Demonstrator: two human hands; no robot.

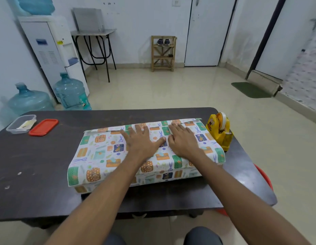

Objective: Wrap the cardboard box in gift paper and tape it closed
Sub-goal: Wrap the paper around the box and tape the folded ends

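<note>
Head view, 1 frame.

- Gift paper (pixel 100 152) (white, printed with green and orange parcels and blue scissors) lies draped over the cardboard box, near the middle of the dark table (pixel 38 165). The box itself is hidden under the paper; only its blocky shape shows, with the near side wall also papered.
- The paper overhangs the box at both short ends. The left end sticks out past the wall below it; the right end curves down just beside the tape dispenser (pixel 220 131).
- A folded edge of paper runs along the far top edge of the box.
- Left hand (pixel 141 140): palm down on the paper on top of the box, 4 fingers straight and slightly spread toward the far edge, thumb stretched out to the right. It grips nothing, only presses flat.
- Right hand (pixel 183 140): also palm down and flat just beside the left, fingers straight, tips at the far folded edge. It holds nothing. The 2 thumbs almost meet; I cannot tell if they touch.
- The tape dispenser is yellow, holds 1 roll, and stands at the right end of the table.
- Far left corner of the table: a clear plastic container (pixel 21 123), with a red lid (pixel 43 127) lying just beside it.
</note>
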